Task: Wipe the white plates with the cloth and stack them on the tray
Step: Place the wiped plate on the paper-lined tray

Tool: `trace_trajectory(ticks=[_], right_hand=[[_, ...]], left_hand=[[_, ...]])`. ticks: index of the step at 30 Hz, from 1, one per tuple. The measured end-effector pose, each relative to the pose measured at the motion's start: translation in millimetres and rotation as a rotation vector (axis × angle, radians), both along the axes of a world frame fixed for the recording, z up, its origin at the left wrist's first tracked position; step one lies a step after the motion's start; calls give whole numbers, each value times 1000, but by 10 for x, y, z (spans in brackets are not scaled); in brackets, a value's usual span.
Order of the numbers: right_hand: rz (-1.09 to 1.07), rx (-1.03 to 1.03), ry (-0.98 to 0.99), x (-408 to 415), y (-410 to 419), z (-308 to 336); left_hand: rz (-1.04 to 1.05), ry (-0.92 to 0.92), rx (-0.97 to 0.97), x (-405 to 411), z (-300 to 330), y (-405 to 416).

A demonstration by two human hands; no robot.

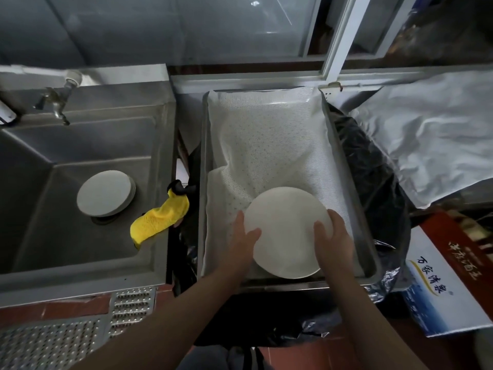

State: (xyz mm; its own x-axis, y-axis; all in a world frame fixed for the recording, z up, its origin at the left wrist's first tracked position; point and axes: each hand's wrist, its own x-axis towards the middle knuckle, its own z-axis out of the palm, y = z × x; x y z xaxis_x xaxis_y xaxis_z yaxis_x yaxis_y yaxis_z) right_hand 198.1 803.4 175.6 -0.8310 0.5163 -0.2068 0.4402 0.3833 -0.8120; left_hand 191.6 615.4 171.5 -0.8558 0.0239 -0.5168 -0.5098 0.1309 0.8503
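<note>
Sink point(40, 161) left, holding stacked plates point(105, 193); cloth point(157, 218) draped over its right rim. Tray point(346, 166) right of it, one plate point(286, 232) inside at the near end, between both hands.

My plate point(286, 231): smooth, matt white. Tray point(346, 166): dull steel, lined with perforated mesh mat point(266, 145). Cloth point(160, 217): nubby yellow. Sink point(80, 145): brushed steel.

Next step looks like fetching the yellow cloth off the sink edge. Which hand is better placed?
Left. The left hand is on the plate's sink-side edge, nearer the cloth; the right hand would have to cross over.
</note>
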Motion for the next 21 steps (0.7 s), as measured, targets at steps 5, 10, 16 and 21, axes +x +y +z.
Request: trace_trajectory(ticks=[5, 10, 16, 21], right_hand=[[-38, 23, -6, -59, 9, -53], [-57, 21, -14, -84, 33, -106], [-48, 31, -3, -53, 28, -163], [8, 74, 21, -25, 11, -224]], left_hand=[[-12, 14, -1, -38, -170, 3], [-36, -12, -26, -52, -177, 9], [-118, 25, -145, 26, -24, 41], [-217, 72, -243, 20, -59, 43]])
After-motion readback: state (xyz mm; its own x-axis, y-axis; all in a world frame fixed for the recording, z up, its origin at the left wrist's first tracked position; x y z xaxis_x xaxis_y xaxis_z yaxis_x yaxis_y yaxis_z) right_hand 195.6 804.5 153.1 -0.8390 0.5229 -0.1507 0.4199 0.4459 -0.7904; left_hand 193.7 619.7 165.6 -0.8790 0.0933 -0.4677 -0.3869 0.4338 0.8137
